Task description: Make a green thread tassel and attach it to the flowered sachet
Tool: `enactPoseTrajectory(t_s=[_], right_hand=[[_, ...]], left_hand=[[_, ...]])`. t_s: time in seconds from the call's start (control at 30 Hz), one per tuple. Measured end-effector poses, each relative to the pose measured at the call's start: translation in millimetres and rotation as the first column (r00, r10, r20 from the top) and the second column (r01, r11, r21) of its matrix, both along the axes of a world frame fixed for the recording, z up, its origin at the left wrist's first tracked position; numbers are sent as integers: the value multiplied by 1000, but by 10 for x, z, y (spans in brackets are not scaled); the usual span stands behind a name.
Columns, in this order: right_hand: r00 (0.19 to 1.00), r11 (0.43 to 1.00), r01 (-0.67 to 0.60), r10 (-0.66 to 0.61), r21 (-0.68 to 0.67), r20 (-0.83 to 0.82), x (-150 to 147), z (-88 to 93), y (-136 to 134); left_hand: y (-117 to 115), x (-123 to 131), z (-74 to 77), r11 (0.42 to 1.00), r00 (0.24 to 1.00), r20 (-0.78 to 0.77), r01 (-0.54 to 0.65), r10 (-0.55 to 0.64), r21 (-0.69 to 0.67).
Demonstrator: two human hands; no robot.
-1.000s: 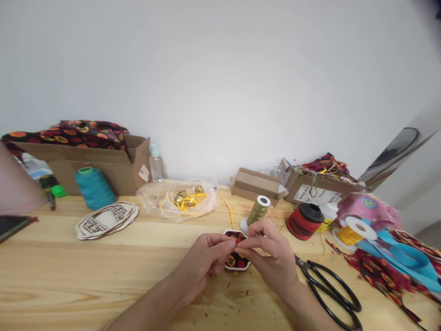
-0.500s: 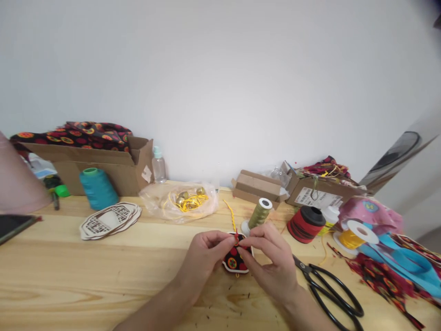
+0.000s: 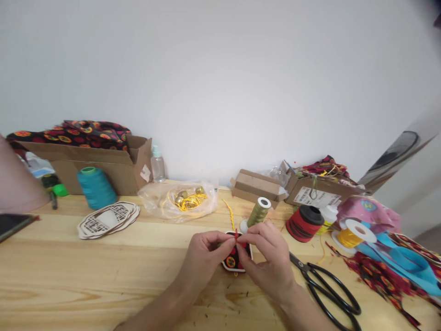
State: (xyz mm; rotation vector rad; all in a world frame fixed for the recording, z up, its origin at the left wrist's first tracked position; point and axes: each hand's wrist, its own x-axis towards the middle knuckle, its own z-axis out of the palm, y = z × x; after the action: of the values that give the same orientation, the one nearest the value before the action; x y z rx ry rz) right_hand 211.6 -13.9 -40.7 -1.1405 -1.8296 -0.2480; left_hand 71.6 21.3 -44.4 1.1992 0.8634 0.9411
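A small dark fabric piece with red and orange round motifs and a white rim (image 3: 231, 262) lies on the table between my hands. At its top edge stands a thin red cord or strip (image 3: 236, 234). My left hand (image 3: 204, 255) pinches at the red cord from the left, thumb against forefinger. From the other side, my right hand (image 3: 270, 264) is closed in a pinch on the same cord and covers the piece's right part. A yellow twisted cord (image 3: 229, 214) runs away from the top edge, and a small yellow loop (image 3: 236, 274) shows below.
Black-handled scissors (image 3: 327, 287) lie beside my right forearm. An olive thread spool (image 3: 259, 211) stands just behind that hand, with a red spool (image 3: 305, 224) farther right. A plastic bag of bells and yellow cord (image 3: 188, 201), flat cutouts (image 3: 108, 220) and a teal cone (image 3: 97, 188) are leftward.
My fingertips have drawn closer together around the red cord, which now stands straighter. The whole view has shifted slightly; the fabric piece stays on the table.
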Motion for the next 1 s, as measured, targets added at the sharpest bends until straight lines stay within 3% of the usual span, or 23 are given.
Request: enactPoseTrajectory(t_s=[0.27, 0.43, 0.53, 0.63, 0.73, 0.83, 0.9, 1.0], right_hand=[[995, 999, 41, -40, -9, 93, 8, 20, 22], [995, 998, 28, -23, -50, 100, -5, 35, 20], [1000, 994, 6, -3, -109, 26, -17, 33, 7], [990, 972, -43, 11, -232, -138, -18, 21, 9], [934, 906, -146, -5, -398, -356, -9, -2, 40], [816, 788, -307, -71, -534, -573, -4, -31, 82], [728, 713, -411, -117, -568, -675, -5, -45, 99], [649, 655, -497, -156, -569, -745, -9, -50, 103]], left_hand=[[14, -31, -89, 981, 992, -125, 14, 11, 192], [19, -65, -61, 910, 957, -277, 36, 88, 413], [11, -70, -34, 865, 932, -339, 66, 124, 497], [-3, -58, -21, 859, 928, -354, 83, 118, 505], [-11, -44, -33, 892, 930, -356, 77, 97, 445], [-9, -39, -66, 947, 949, -314, 73, 31, 312], [-4, -39, -84, 972, 965, -264, 72, -11, 223], [3, -35, -90, 989, 976, -214, 64, -33, 137]])
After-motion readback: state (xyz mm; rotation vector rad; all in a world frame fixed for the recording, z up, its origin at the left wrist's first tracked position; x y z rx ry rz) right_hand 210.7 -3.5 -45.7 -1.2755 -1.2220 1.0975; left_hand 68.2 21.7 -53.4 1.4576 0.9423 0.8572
